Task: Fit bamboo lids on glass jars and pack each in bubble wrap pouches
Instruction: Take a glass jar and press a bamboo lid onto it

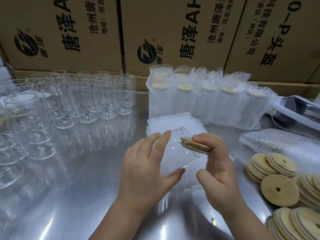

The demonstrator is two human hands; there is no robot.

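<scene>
My left hand grips a clear glass jar, tilted on its side with its mouth toward the right. My right hand holds a round bamboo lid edge-on against the jar's rim, partly inside the mouth. Under the hands lies a stack of flat bubble wrap pouches. Loose bamboo lids with centre holes are piled at the right. Several empty glass jars stand at the left.
Several lidded jars in bubble wrap pouches stand in rows behind the stack, and one wrapped jar lies at the right. Printed cardboard boxes wall off the back. A grey and white device lies at the far right on the shiny metal table.
</scene>
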